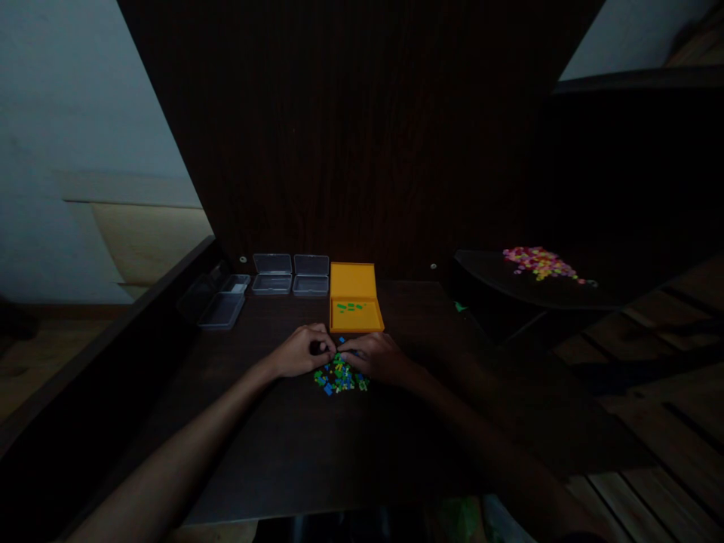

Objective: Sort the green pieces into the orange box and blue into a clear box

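The left hand (304, 351) and right hand (378, 357) are curled, fingertips close together above the pieces (342, 380) heaped on the counter (283, 452); whether either grips one cannot be told. Beyond, an open yellow box (353, 280) contains green pieces (351, 307); open clear boxes (272, 285) stand left, beads (540, 263) lie far right.

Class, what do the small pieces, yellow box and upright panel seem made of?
Small pieces: probably plastic, finish too small to judge; bright, solid colours.
Yellow box: likely smooth plastic; even colour, crisp edges.
Upright panel: seemingly matte wood or laminate; streaky brown grain.
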Tool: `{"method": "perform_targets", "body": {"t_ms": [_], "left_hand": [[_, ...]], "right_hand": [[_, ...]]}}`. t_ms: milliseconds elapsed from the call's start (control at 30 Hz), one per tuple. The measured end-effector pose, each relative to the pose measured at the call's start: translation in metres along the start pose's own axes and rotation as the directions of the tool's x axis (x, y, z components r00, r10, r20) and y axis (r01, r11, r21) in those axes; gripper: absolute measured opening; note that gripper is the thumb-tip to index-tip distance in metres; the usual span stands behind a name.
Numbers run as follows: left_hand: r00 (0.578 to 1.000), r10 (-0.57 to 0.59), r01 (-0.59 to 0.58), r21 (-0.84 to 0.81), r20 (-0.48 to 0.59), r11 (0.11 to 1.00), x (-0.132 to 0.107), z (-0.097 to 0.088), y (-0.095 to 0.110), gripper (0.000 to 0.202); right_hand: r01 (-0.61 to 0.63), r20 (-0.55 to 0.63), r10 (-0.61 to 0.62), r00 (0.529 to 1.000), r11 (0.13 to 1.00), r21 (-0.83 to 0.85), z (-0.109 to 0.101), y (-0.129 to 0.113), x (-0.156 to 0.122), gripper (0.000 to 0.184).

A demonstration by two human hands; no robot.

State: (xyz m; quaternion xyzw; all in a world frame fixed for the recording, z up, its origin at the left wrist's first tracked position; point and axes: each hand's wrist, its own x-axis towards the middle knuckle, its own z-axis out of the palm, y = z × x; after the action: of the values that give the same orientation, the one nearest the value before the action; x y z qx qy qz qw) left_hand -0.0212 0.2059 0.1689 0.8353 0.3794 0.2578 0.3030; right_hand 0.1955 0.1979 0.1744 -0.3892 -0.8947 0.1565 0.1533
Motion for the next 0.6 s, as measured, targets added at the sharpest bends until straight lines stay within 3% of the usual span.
{"method": "perform_targets", "body": {"t_ms": [333,600], "left_hand": [[1.000,-0.024,0.024,-0.038,0.000,0.999,0.000,0.001,-0.003,0.012],[1.000,-0.020,0.021,-0.045,0.006,0.999,0.001,-0.001,0.002,0.013]], "right_hand": [[-0.177,0.066,0.172,0.983,0.980,0.092,0.003,-0.004,0.010,0.018],[-0.179,0.057,0.173,0.983,0.975,0.131,0.005,-0.005,0.013,0.018]]}}
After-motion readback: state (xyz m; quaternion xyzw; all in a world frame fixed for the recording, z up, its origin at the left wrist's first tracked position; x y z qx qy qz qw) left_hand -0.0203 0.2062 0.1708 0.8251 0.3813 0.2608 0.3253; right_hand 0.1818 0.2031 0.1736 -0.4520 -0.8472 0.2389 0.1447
